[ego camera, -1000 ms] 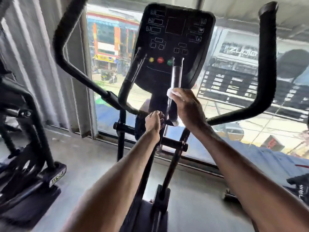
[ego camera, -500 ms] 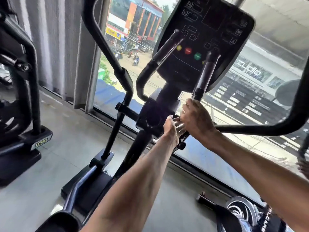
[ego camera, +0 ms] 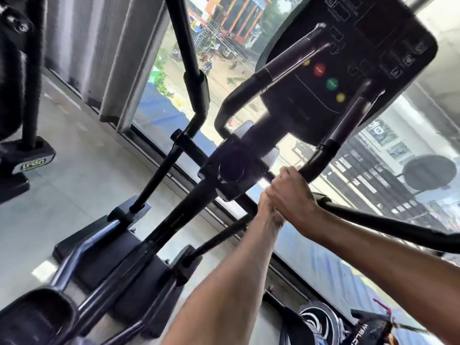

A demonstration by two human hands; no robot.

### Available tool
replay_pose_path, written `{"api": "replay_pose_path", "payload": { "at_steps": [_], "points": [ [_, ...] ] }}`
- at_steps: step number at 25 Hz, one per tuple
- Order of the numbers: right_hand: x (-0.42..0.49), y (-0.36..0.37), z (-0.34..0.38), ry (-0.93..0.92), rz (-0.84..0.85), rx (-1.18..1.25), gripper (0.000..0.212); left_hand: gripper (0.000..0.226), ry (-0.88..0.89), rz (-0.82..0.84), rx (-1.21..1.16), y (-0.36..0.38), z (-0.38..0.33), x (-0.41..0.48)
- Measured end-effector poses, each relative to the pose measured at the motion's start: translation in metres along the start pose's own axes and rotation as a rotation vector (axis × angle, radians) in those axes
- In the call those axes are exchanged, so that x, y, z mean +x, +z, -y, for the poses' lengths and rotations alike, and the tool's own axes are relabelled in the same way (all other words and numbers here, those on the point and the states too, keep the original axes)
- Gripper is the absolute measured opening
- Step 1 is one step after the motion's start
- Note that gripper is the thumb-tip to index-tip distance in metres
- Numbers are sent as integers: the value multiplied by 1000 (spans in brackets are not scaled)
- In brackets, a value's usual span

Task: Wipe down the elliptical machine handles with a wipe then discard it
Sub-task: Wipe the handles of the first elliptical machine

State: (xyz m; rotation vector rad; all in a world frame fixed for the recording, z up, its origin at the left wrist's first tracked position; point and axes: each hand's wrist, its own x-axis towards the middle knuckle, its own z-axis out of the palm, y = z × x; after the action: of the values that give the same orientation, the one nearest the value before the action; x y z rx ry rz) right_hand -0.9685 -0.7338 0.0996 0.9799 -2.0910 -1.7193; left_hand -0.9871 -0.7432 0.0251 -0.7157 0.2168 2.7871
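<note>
The elliptical's console [ego camera: 388,28] fills the upper right, with two short inner handles below it. My right hand [ego camera: 292,195] grips the lower bend of the right inner handle [ego camera: 347,125], fingers curled round the black tube. No wipe shows; it may be hidden inside that grip. My left hand [ego camera: 267,207] is tucked under and behind the right hand near the centre hub [ego camera: 231,168], its fingers hidden. The left inner handle [ego camera: 286,63] is untouched. The long left swing handle [ego camera: 186,58] rises at centre left.
The right swing bar [ego camera: 388,226] runs under my right forearm. A foot pedal [ego camera: 32,317] sits at the lower left. Another black machine [ego camera: 25,155] stands at the left edge, a weight plate [ego camera: 321,324] lies bottom right, and a big window is behind.
My right hand slid down the right inner handle from below the console to its lower bend. The white wipe seen earlier is now hidden. The view tilted and moved closer.
</note>
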Motion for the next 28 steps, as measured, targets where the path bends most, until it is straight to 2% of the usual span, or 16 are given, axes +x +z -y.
{"api": "replay_pose_path", "payload": {
  "at_steps": [2, 4, 6, 7, 9, 11, 13, 16, 20, 24, 26, 28],
  "points": [
    [10, 4, 9, -10, 66, -28, 19, 32, 8, 64, -130, -2, 4, 19],
    [23, 10, 18, 14, 139, -49, 21, 35, 32, 143, -432, 5, 6, 41],
    [34, 13, 28, 42, 190, -69, 19, 33, 271, 165, -317, 5, 6, 47],
    [38, 15, 31, 54, 199, -58, 19, 36, 277, 140, -379, 2, 8, 46],
    [45, 19, 33, 56, 201, -10, 22, 47, 158, 53, -428, -7, 8, 38],
    [47, 22, 31, 40, 188, 16, 23, 56, -10, 119, -488, -13, 11, 34],
    [46, 21, 27, 25, 180, 11, 20, 62, -83, 99, -611, -13, 9, 22],
    [44, 12, 24, -21, 125, 24, 19, 64, -92, 118, -696, -11, 4, 16],
    [21, -6, 8, -19, 98, 66, 16, 57, -96, 111, -488, -7, 0, 5],
    [-14, -29, -11, -75, 25, 98, 19, 63, -51, 88, -396, -3, -5, 14],
    [-35, -32, -28, -76, -72, 101, 27, 53, -31, 55, -298, 2, -6, 18],
    [-51, -21, -48, -41, -287, 103, 31, 42, 21, 10, -194, 8, -7, 17]
  ]
}}
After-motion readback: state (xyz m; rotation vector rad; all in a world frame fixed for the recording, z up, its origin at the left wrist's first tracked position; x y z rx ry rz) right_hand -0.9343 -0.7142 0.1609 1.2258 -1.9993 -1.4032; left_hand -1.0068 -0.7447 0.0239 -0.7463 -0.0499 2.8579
